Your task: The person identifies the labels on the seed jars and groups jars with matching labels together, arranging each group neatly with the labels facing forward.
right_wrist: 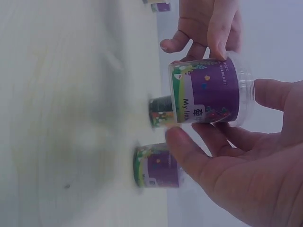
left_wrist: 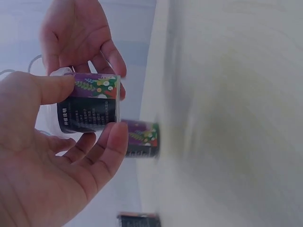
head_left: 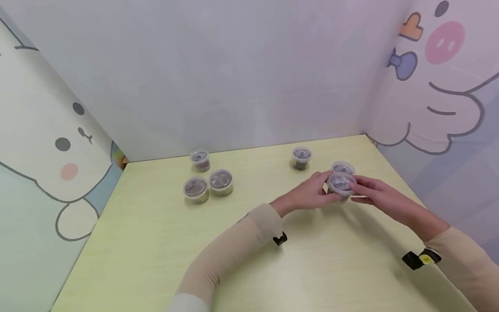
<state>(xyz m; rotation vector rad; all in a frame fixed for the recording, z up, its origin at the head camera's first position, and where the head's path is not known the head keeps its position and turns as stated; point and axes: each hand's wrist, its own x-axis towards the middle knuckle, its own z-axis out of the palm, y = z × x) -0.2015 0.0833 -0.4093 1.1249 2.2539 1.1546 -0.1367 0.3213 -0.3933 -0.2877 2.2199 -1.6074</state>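
Observation:
Both hands hold one clear, lidded plastic cup point(head_left: 341, 183) above the right part of the table. Its wrap-around label is purple, green and black with flowers, seen on the cup point(left_wrist: 90, 106) in the left wrist view and the cup point(right_wrist: 210, 92) in the right wrist view. My left hand point(head_left: 309, 190) grips it from the left, thumb on the near side. From the right, my right hand point(head_left: 374, 193) pinches it between thumb and fingers. Just behind, a similar cup point(head_left: 343, 167) stands on the table, partly hidden by the held one.
Another lidded cup point(head_left: 301, 158) stands farther back, left of the hands. On the table's left part are a smaller cup point(head_left: 200, 160) and two wider cups point(head_left: 196, 190) side by side. A pale wall point(head_left: 241, 78) borders the yellowish table point(head_left: 156, 251) at the back.

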